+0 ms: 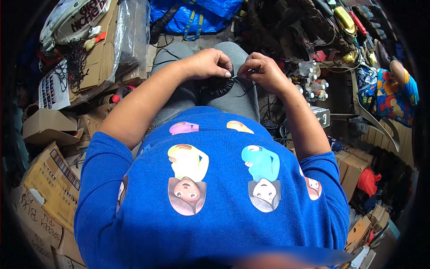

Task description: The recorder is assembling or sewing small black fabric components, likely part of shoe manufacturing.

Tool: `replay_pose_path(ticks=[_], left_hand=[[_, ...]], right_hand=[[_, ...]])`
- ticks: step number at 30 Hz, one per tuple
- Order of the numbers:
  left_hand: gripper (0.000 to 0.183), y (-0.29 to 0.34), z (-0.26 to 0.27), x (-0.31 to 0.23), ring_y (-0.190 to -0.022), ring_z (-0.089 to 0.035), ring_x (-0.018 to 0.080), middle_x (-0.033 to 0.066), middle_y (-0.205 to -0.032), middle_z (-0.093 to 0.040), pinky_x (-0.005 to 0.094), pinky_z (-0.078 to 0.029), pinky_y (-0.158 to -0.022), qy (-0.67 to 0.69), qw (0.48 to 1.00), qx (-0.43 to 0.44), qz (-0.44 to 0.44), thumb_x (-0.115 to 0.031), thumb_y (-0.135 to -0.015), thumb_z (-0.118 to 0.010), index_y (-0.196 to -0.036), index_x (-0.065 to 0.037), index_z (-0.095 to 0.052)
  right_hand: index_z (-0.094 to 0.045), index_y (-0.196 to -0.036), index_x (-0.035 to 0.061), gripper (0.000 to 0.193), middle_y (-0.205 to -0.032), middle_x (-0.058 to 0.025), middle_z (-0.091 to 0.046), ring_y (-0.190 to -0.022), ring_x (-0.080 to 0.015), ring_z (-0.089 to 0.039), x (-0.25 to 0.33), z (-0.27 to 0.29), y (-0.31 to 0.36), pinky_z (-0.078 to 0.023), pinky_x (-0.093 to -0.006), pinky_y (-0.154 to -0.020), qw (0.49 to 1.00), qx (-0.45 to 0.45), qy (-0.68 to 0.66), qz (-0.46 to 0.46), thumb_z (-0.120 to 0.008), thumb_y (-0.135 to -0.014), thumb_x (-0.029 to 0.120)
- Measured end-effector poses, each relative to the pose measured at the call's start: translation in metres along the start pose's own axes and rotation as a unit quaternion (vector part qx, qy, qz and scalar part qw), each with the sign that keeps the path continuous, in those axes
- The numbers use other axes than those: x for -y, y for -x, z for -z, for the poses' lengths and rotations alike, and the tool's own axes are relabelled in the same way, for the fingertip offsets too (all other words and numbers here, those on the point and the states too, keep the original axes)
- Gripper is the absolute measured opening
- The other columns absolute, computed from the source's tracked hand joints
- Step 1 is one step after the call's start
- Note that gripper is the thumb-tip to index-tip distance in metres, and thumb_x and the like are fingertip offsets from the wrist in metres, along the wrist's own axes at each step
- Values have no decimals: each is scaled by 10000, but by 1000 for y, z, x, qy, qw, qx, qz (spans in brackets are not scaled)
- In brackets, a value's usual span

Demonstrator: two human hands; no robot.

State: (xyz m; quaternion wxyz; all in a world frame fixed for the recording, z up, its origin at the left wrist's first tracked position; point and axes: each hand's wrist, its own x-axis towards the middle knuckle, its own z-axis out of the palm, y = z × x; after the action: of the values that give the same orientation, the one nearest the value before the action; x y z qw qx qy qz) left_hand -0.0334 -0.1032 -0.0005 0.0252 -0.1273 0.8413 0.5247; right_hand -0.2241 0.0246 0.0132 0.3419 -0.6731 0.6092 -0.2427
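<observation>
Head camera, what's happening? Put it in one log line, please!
head | left hand at black ridged item | right hand close by, curled | grey trousers beneath

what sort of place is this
Probably a cluttered storeroom or small workshop, though it could be a crowded corner of a home. Stacked cardboard sheets on the left, a cluster of small bottles on the right and an open cardboard box suggest it.
</observation>
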Motion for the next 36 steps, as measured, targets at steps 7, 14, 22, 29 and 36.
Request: replay_pose_path(ticks=[7,14,22,29,36], left_hand=[[273,-1,-6,15,-846,-571,124,33,-893,-638,266,-437,-800,258,961,53,82,-159,-786,-663,-983,28,-638],[357,1,0,13,-932,-529,156,54,-928,-571,266,-385,-873,201,971,118,57,-101,-789,-589,-1136,-24,-613],[383,-1,5,6,-995,-571,156,95,-1051,-643,264,-407,-905,109,983,142,43,-18,-761,-543,-1139,-16,-607],[348,-8,12,5,-934,-573,165,87,-951,-628,288,-430,-873,100,987,124,27,-37,-761,-618,-1107,-10,-604],[190,-21,10,19,-801,-600,106,43,-834,-663,269,-485,-747,100,994,32,15,-4,-703,-682,-887,-4,-638]], right_hand=[[-700,-841,101,146,-737,-20,-569,-687,-131,-572,-6,-32,16,-462,-244,-639,991,-69,-112,-41,-718,-703,54],[-686,-882,122,200,-772,-66,-574,-691,-193,-602,20,-44,34,-496,-295,-631,988,-143,-27,-54,-694,-697,47],[-678,-851,130,143,-796,-105,-578,-762,-299,-591,43,-24,23,-484,-391,-672,981,-50,185,11,-621,-722,102],[-678,-833,111,151,-834,-123,-588,-819,-321,-585,46,-9,-4,-478,-401,-715,960,64,267,51,-547,-759,121],[-703,-922,140,209,-757,-107,-585,-728,-268,-598,18,-3,2,-491,-347,-657,995,32,90,3,-682,-722,85]])
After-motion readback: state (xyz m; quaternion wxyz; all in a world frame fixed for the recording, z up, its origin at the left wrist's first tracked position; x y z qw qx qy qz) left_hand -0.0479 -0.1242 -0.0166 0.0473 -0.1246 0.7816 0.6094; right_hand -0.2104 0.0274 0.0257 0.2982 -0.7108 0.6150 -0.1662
